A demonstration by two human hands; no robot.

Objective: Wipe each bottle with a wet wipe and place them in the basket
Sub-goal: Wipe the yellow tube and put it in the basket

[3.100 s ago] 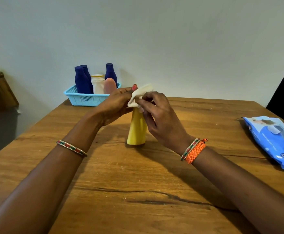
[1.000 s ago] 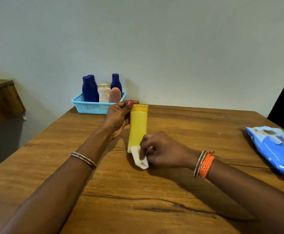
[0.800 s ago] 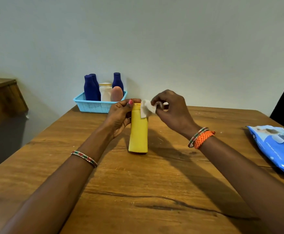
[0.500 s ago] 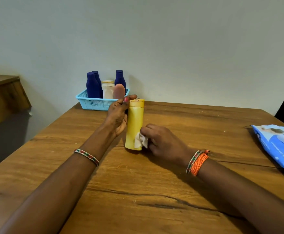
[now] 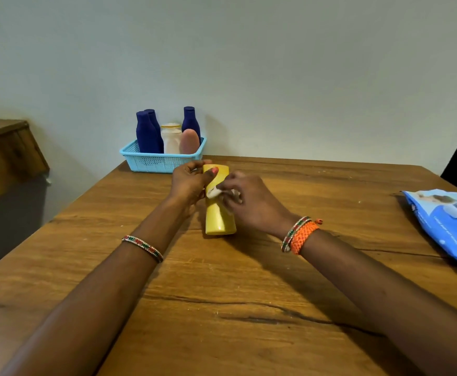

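Yellow bottle [image 5: 220,218] wiped by right hand [image 5: 251,203].

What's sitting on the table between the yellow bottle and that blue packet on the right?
Only the right hand and forearm cross that stretch; otherwise bare table separates the yellow bottle from the wipes packet, in the head view.

Table [image 5: 222,308]: grained wood, cracked, satin.
Yellow bottle [image 5: 219,218]: smooth matt plastic.
Basket [image 5: 157,162]: perforated plastic.
Wipe [image 5: 212,191]: soft white cloth.
Wipes pack [image 5: 450,226]: glossy film.
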